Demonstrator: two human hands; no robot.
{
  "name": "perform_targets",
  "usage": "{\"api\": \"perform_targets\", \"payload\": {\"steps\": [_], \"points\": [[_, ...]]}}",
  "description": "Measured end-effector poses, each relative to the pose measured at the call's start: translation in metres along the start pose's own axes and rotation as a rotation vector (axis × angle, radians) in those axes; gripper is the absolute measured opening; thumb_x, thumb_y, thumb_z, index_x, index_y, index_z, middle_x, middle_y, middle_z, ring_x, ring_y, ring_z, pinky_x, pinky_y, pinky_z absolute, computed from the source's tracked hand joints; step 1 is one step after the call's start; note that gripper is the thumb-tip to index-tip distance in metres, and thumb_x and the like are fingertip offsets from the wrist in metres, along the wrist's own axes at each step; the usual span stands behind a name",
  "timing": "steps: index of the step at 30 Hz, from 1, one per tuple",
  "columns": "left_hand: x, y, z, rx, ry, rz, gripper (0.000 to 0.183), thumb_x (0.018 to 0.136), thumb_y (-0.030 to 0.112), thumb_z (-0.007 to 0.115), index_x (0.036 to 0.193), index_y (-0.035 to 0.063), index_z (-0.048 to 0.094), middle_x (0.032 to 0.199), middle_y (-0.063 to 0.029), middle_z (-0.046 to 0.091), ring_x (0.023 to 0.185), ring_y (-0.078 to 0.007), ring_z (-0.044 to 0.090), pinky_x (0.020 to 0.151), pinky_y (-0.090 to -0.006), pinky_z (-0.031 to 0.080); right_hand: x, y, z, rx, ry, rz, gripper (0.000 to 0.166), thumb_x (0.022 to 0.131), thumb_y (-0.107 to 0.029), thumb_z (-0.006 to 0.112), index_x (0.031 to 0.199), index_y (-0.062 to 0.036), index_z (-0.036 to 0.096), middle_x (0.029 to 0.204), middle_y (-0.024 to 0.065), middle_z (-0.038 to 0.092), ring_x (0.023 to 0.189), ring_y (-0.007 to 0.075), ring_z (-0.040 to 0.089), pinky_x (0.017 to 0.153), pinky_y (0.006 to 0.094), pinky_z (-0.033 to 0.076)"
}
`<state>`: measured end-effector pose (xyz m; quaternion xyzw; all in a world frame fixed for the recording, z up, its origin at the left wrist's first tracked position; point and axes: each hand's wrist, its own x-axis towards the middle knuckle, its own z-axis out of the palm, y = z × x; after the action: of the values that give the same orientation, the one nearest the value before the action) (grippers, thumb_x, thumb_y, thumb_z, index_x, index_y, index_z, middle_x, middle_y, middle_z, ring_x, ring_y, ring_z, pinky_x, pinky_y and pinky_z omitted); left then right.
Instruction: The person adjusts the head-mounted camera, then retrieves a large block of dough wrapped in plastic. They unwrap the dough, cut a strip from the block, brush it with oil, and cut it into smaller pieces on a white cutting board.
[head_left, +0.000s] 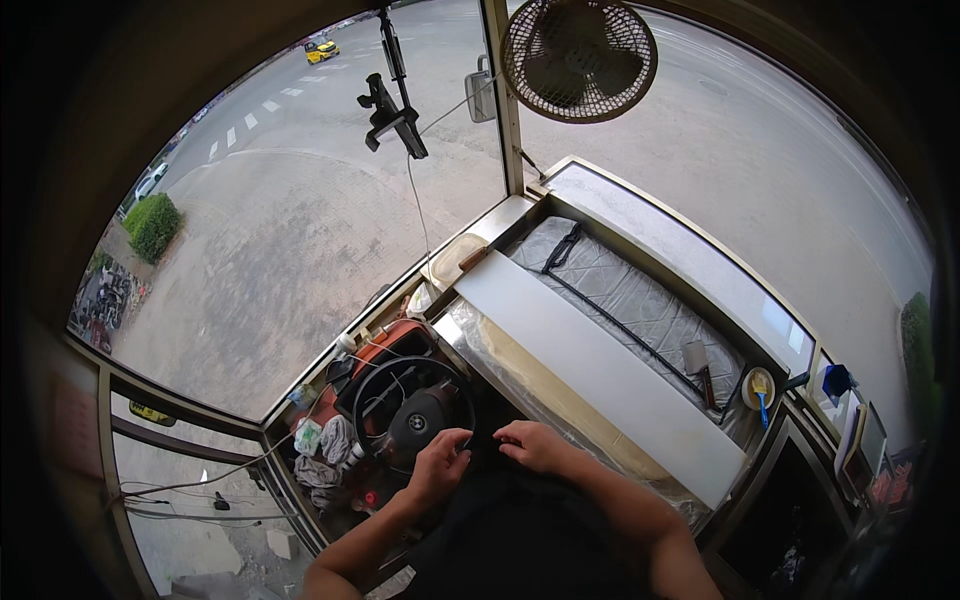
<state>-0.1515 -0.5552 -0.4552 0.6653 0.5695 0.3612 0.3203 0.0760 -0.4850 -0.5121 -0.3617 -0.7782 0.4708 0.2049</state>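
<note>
My left hand hovers just right of and below the hub of a black steering wheel, its fingers bent and thumb apart. Facing it across a small gap is my right hand, also half curled, with thumb and forefinger apart. I see nothing in either hand, though the dark clothing behind the fingertips could hide something thin. Beyond my right hand lies a long white board. Beside it, clear plastic film covers a yellowish slab. A wooden handle shows at the board's far end.
A broad-bladed scraper lies on a silvery quilted cover in a recess. Nearby is a bowl with a blue-handled brush. A fan and phone holder hang above. Cloths and cables crowd the left.
</note>
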Motion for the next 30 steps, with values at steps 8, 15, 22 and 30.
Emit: {"api": "perform_targets", "payload": {"steps": [8,15,22,30], "points": [[-0.045,-0.051,0.068,-0.155,0.237,-0.417,0.034,0.088,0.004,0.067,0.121,0.0007,0.061,0.105,-0.0085,0.063,0.072,-0.0138,0.062,0.065,-0.0264,0.05,-0.171,0.1,0.026,0.216,0.662,0.534,0.027,0.089,-0.012,0.068,0.113,-0.001,0.068,0.091,0.0082,0.07,0.08,0.015,0.065,0.074,0.0295,0.053],[0.069,-0.096,0.128,0.094,-0.262,-0.089,0.038,0.084,0.008,0.068,0.121,0.0051,0.06,0.117,-0.0122,0.059,0.089,-0.0249,0.063,0.078,-0.0347,0.053,-0.253,0.122,-0.011,0.007,0.813,0.736,0.028,0.086,-0.01,0.067,0.112,0.0008,0.068,0.09,0.0119,0.07,0.078,0.0184,0.067,0.073,0.032,0.054],[0.188,-0.108,0.187,0.09,-0.428,0.055,0.036,0.087,0.012,0.065,0.121,0.0021,0.06,0.117,-0.0155,0.062,0.092,-0.0263,0.066,0.08,-0.0362,0.053,-0.219,0.134,-0.019,-0.026,1.089,0.79,0.03,0.088,-0.011,0.068,0.114,0.0021,0.066,0.102,0.0123,0.068,0.083,0.0167,0.064,0.075,0.03,0.054],[0.181,-0.164,0.198,-0.337,-0.368,-0.464,0.036,0.094,0.014,0.063,0.125,-0.0028,0.056,0.105,-0.0093,0.065,0.084,-0.0133,0.064,0.07,-0.0265,0.052,-0.271,0.172,0.073,0.839,1.763,1.028,0.034,0.094,-0.018,0.066,0.124,-0.0032,0.06,0.095,0.0003,0.062,0.074,0.0086,0.058,0.06,0.021,0.047]]}}
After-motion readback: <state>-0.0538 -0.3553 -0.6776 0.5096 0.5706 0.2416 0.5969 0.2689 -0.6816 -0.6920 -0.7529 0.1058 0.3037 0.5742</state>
